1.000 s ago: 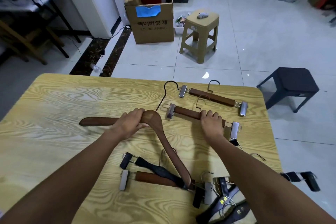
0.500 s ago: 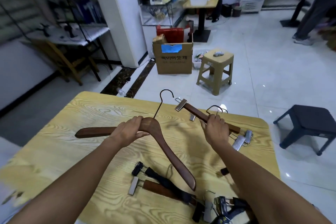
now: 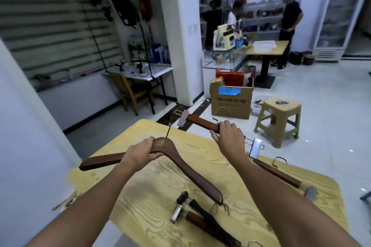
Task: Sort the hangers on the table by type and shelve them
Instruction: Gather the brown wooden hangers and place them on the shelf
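My left hand [image 3: 138, 153] grips a dark wooden coat hanger [image 3: 186, 172] near its neck and holds it above the yellow wood-grain table [image 3: 152, 202]. My right hand [image 3: 228, 136] grips the bar of a brown wooden clip hanger [image 3: 200, 120], lifted clear of the table, with metal clips at both ends. Another brown clip hanger [image 3: 281, 175] lies on the table at the right. A brown clip hanger and a black one [image 3: 202, 218] lie near the front edge, partly hidden by my right arm.
A cardboard box [image 3: 230, 100] and a tan plastic stool [image 3: 281, 118] stand on the tiled floor beyond the table. A white pillar [image 3: 180, 36], a desk with a wooden chair [image 3: 132, 92] at the left, and three people at a counter in the back.
Both hands have lifted their hangers higher off the table and my view has tilted up to the room. The clip hanger in my right hand now hangs past the table's far edge.
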### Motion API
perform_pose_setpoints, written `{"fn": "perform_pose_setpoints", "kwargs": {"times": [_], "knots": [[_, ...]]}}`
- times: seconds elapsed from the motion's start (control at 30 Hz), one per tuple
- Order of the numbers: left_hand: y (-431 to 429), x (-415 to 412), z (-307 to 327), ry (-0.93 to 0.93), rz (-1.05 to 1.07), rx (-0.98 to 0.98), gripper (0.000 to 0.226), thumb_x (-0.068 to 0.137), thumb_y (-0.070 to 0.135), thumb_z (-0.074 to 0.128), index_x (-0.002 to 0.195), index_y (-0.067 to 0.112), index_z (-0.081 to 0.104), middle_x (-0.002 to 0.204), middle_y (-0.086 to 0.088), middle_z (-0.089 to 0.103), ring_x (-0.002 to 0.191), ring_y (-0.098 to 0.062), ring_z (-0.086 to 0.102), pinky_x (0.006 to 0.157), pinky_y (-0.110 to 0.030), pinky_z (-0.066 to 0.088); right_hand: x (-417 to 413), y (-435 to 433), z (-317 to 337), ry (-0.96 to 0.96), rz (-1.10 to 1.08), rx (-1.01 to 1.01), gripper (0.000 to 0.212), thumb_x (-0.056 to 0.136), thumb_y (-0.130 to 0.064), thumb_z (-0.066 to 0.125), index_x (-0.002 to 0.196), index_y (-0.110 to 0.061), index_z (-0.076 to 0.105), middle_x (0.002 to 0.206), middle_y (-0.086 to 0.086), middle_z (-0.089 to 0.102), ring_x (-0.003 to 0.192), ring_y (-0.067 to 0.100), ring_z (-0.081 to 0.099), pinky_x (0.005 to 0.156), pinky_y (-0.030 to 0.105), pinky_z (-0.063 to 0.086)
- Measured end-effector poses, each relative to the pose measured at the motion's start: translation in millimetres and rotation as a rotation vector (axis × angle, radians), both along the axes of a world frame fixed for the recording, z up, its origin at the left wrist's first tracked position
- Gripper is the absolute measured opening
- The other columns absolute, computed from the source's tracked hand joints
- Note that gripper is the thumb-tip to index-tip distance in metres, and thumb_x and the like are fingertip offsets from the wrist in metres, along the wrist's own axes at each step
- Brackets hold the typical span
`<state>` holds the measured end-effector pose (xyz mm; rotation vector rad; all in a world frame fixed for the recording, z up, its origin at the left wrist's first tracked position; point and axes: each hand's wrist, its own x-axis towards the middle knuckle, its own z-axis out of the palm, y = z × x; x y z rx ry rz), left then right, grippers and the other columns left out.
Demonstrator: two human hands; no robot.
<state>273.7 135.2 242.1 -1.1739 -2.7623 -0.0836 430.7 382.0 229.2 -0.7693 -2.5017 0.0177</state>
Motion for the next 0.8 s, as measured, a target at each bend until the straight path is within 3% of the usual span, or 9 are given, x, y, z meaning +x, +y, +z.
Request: {"fn": "perform_pose_setpoints", "kwargs": {"times": [0.43,0.63,0.8], "knots": [[-193,48,35,0.028,0.329,0.094,0.053,0.082,0.064,0.051,0.113,0.022,0.044,0.113,0.002,0.064,0.103,-0.021,0.06,0.078,-0.032,0.044,-23,-153,62,0.101,0.384,0.173,0.035,0.071,-0.039,0.078,0.08,-0.007,0.067,0.07,0.006,0.061,0.063,0.026,0.061,0.045,0.033,0.046],[-313,113,33,0.021,0.539,0.122,0.057,0.082,0.063,0.052,0.118,0.021,0.044,0.117,0.0,0.062,0.107,-0.024,0.059,0.082,-0.034,0.044,-17,-261,75,0.098,0.592,0.11,0.039,0.09,-0.048,0.052,0.102,-0.012,0.061,0.095,0.004,0.062,0.091,0.024,0.06,0.065,0.037,0.048],[-406,182,23,-0.017,0.719,0.162,0.054,0.079,0.063,0.056,0.11,0.021,0.045,0.111,0.0,0.063,0.104,-0.023,0.06,0.078,-0.034,0.046,-1,-364,77,0.057,0.761,0.092,0.042,0.09,-0.056,0.045,0.103,-0.018,0.058,0.096,0.0,0.059,0.091,0.021,0.058,0.065,0.034,0.043]]}}
